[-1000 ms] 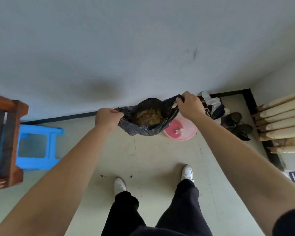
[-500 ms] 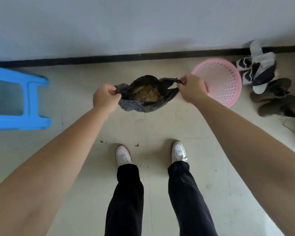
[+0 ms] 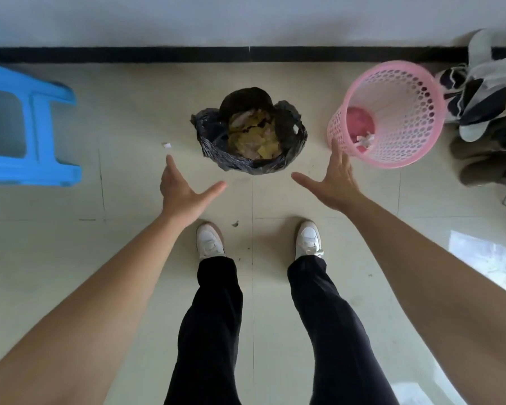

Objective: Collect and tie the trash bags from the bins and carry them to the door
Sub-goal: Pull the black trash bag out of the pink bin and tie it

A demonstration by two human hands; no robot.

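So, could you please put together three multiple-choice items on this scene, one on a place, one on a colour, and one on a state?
1. Where does the pink basket stand relative to the black trash bag?
A. To the person's right of it
B. To the person's left of it
C. Under it

2. What colour is the plastic stool?
A. Red
B. Blue
C. Green

3. What state is the bag's mouth in?
A. Tied in a knot
B. Held shut by both hands
C. Open, with scraps showing

Answers:
1. A: the basket stands on the floor on the right hand side of the bag.
2. B: the stool by the wall is bright blue.
3. C: yellowish scraps show inside, and the left hand and right hand are spread open, apart from the bag.
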